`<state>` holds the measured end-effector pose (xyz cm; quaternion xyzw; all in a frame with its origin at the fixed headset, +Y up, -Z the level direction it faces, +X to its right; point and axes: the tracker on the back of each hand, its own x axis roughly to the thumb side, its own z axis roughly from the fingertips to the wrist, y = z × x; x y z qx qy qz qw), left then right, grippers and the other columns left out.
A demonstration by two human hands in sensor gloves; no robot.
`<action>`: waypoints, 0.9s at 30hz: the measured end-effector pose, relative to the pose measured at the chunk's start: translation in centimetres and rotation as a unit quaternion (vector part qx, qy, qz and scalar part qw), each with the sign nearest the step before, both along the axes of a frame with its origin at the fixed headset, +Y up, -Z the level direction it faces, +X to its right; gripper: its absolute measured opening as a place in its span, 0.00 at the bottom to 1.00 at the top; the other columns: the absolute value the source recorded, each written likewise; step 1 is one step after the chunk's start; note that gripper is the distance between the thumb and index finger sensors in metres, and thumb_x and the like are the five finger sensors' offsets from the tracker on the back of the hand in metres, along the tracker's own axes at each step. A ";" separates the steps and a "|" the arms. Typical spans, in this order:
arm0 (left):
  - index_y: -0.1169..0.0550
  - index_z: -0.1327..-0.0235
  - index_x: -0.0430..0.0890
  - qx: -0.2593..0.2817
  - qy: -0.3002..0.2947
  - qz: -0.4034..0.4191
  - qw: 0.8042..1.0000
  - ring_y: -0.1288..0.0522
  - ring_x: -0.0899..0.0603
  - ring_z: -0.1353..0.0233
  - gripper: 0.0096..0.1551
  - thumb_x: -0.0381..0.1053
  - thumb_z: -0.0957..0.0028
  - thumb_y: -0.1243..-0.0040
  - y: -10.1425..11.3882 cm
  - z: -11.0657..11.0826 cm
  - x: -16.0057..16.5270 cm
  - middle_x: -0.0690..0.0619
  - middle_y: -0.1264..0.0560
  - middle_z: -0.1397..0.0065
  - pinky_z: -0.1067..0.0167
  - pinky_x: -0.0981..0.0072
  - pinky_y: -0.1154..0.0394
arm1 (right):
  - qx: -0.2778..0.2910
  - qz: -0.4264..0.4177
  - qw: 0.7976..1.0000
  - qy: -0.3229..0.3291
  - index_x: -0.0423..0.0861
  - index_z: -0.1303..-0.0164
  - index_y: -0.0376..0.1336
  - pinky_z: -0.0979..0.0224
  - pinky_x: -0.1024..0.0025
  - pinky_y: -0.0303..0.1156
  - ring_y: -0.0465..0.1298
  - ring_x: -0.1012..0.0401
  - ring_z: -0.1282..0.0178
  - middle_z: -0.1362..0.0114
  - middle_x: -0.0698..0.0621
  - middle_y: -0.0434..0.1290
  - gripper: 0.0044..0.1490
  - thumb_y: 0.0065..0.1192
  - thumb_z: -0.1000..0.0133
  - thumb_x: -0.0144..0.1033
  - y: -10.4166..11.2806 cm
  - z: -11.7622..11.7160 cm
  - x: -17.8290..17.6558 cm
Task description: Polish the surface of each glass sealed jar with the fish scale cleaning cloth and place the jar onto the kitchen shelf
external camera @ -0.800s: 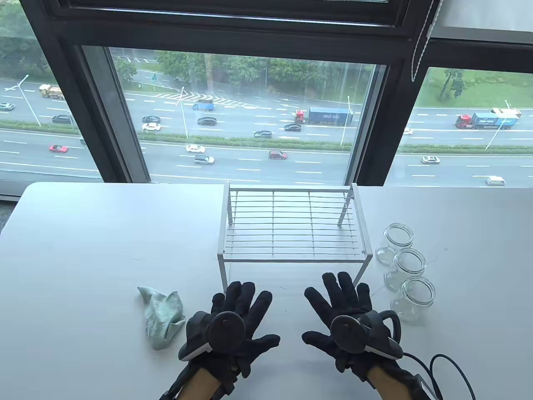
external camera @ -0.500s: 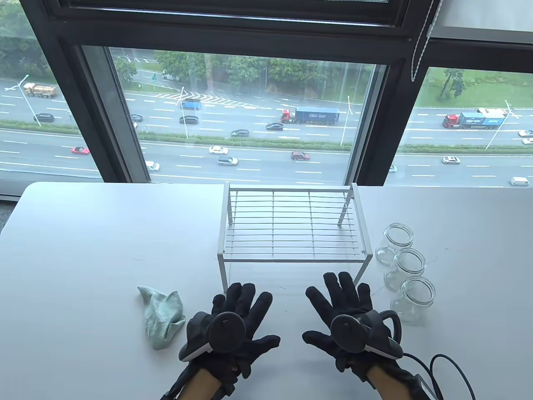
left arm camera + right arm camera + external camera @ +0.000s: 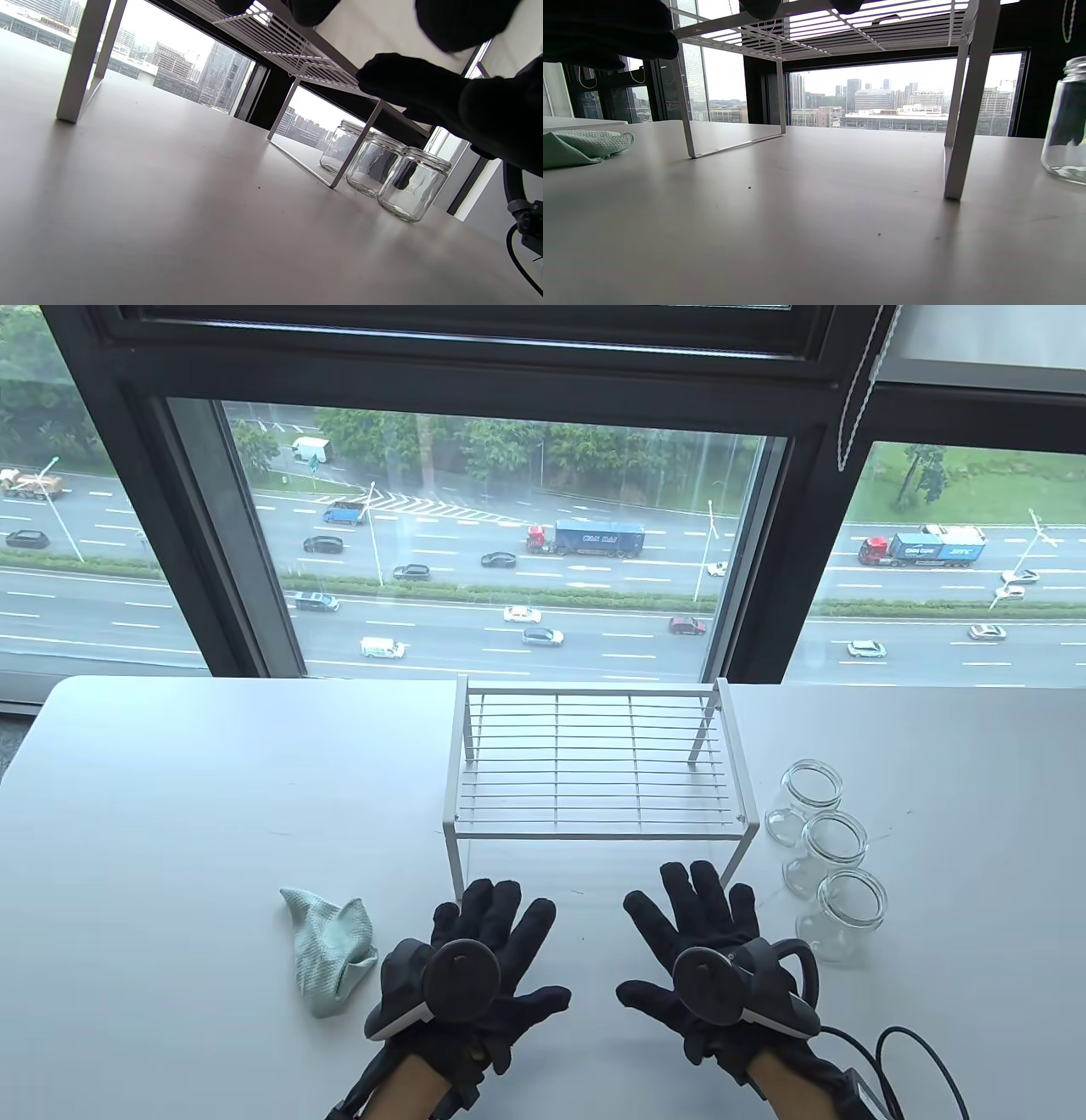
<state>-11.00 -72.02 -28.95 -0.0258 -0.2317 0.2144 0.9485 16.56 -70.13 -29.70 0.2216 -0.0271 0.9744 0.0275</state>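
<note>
Three clear glass jars stand in a row right of the shelf: far jar [image 3: 812, 791], middle jar [image 3: 834, 846], near jar [image 3: 850, 909]. In the left wrist view the jars [image 3: 413, 184] show without lids. The white wire kitchen shelf [image 3: 594, 763] stands mid-table with nothing on it. A crumpled pale green cloth [image 3: 333, 948] lies left of my left hand [image 3: 492, 929]. My right hand [image 3: 691, 912] lies left of the near jar. Both hands are spread flat, fingers straight, just above the table and hold nothing.
The white table [image 3: 170, 831] ends at a dark-framed window [image 3: 526, 551] behind the shelf. A black cable [image 3: 899, 1048] trails from my right wrist at the bottom right. The shelf legs [image 3: 967, 127] stand close ahead of my fingers.
</note>
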 end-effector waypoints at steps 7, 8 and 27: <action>0.47 0.15 0.58 -0.004 0.033 0.020 0.999 0.64 0.28 0.13 0.55 0.81 0.52 0.51 0.2 -0.4 -1.4 0.40 0.55 0.09 0.28 0.27 0.62 | 0.005 -0.003 1.000 0.001 0.66 0.15 0.41 0.21 0.30 0.39 0.37 0.40 0.12 0.08 0.44 0.37 0.59 0.40 0.57 0.82 0.0 0.2 -0.2; 0.47 0.15 0.58 -0.004 0.041 0.023 0.999 0.64 0.28 0.13 0.55 0.81 0.52 0.51 0.2 -0.5 -1.8 0.40 0.55 0.09 0.28 0.27 0.62 | 0.003 -0.002 1.000 0.001 0.66 0.15 0.41 0.21 0.29 0.39 0.37 0.41 0.12 0.08 0.44 0.37 0.59 0.40 0.57 0.82 0.0 0.2 -0.2; 0.59 0.17 0.50 -0.179 0.282 0.067 0.940 0.69 0.29 0.14 0.65 0.76 0.50 0.38 -3.2 -2.7 -15.1 0.39 0.65 0.10 0.28 0.27 0.63 | -0.009 0.003 1.000 0.001 0.64 0.15 0.41 0.21 0.30 0.39 0.39 0.40 0.12 0.09 0.42 0.38 0.59 0.41 0.56 0.81 -0.1 0.5 -0.5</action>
